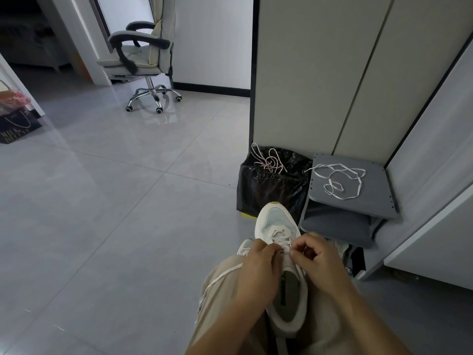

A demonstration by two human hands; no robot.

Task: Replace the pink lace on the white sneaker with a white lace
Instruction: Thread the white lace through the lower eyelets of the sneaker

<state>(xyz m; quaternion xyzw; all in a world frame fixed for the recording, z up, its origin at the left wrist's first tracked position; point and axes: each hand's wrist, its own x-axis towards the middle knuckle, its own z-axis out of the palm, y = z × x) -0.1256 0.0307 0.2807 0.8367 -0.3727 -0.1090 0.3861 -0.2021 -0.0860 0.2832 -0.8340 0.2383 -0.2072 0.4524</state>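
The white sneaker (277, 226) lies between my knees, toe pointing away from me. A white lace (222, 274) is threaded through its lower eyelets, and its loose end trails left over my trouser leg. My left hand (258, 267) and my right hand (316, 257) meet over the upper eyelets, and each pinches the white lace there. The pink lace (267, 160) lies in a tangle on top of a black bin bag (271, 185). A second white lace (340, 181) lies loose on a grey shelf board (371, 198).
A tall cabinet (320, 73) stands right behind the bin bag and the shelf. A grey office chair (143, 60) on castors stands far left on the tiled floor (115, 201). A dark paper bag (15, 126) sits at the left edge.
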